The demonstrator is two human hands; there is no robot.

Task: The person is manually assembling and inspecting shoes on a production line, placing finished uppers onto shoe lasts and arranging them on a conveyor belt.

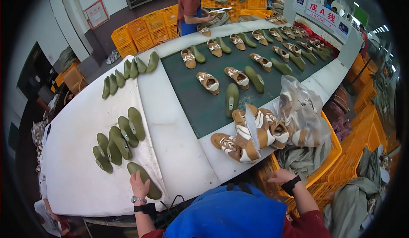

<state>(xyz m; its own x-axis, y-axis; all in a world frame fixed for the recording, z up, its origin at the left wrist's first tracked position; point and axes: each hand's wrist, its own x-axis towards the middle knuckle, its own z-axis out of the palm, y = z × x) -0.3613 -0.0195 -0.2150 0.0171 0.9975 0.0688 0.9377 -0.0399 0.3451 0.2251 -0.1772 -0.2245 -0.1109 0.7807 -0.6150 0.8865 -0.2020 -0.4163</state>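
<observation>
My left hand (139, 187) is at the near edge of the white-covered table, its fingers closed on a green shoe last (152, 187). Just beyond it lies a cluster of several green lasts (115, 142), and a row of more lasts (133, 69) stands farther back. My right hand (280, 176) hovers by the orange crate (324, 166), fingers apart and apparently holding nothing. Ahead of it a pile of brown-and-white shoes (245, 136) sits on the white table border. Some are in a clear plastic bag (300, 110).
A dark green conveyor belt (183, 97) carries brown-and-white shoes and green lasts in rows. A person in a blue apron (190, 14) stands at its far left side. Orange crates (155, 23) are stacked behind; grey-green sacks (351, 199) lie at my right.
</observation>
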